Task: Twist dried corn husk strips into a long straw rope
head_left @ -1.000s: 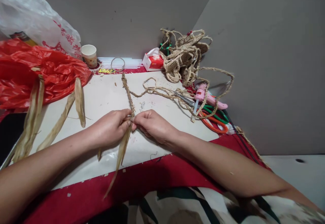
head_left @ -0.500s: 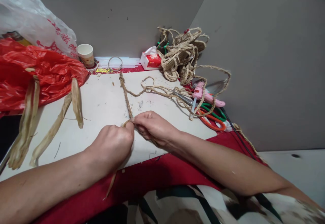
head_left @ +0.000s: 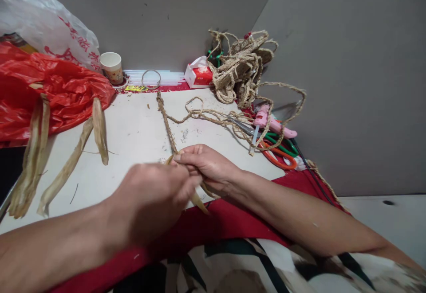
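Observation:
A brown twisted plant-fibre cord (head_left: 167, 126) lies on the white board and runs toward me. My right hand (head_left: 208, 164) is closed, thumb and finger pinching the cord's near end. Close against it, my left hand (head_left: 158, 191) is a fist blurred by motion, closed on a pale dried leaf strip (head_left: 200, 203) whose tip pokes out below the fingers. Where strip and cord meet is partly hidden by my hands. Left of them lie loose dried leaf strips (head_left: 68, 169) on the board. A thinner braided cord (head_left: 206, 115) trails off to the right.
A pile of braided rope (head_left: 238, 71) stands at the back right, beside a tissue pack (head_left: 199, 75). Scissors with orange handles (head_left: 279, 158) and a pink glue gun (head_left: 266, 119) lie at the right. Back left are a paper cup (head_left: 112, 68) and a red plastic bag (head_left: 66, 87).
My left hand has moved right, in front of my right hand. The strip's tip has swung from below left to below right. My right hand keeps its pinch.

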Action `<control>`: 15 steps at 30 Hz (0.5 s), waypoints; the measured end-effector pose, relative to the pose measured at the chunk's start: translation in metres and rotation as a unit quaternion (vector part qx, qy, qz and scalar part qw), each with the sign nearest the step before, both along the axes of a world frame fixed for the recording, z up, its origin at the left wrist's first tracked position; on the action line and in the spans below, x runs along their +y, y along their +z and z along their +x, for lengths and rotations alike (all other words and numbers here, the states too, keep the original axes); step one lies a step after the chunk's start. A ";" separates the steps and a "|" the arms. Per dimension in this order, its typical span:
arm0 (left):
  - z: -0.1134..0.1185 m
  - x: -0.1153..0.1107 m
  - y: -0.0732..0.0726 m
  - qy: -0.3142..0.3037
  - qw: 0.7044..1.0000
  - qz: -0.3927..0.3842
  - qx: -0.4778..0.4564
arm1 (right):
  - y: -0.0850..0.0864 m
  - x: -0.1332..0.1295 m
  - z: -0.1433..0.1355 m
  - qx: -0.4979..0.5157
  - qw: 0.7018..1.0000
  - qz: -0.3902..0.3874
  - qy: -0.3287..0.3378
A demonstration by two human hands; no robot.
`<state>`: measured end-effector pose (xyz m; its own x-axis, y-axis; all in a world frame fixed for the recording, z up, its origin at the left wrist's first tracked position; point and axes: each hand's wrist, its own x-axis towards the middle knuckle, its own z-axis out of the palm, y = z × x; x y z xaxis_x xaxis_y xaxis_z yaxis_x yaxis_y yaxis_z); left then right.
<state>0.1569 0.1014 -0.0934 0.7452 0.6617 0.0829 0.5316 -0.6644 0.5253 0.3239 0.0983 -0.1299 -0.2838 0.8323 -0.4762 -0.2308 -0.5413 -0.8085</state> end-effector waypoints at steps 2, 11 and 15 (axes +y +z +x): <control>0.000 0.018 0.002 0.112 0.983 -0.027 -0.143 | 0.002 0.001 0.002 0.012 1.000 -0.001 0.007; 0.016 0.037 -0.028 0.126 0.763 -0.578 -0.262 | 0.005 0.006 0.009 0.010 0.999 0.000 0.043; 0.014 0.038 -0.028 0.128 0.820 -0.519 -0.204 | 0.007 0.007 0.012 -0.022 0.997 0.008 0.072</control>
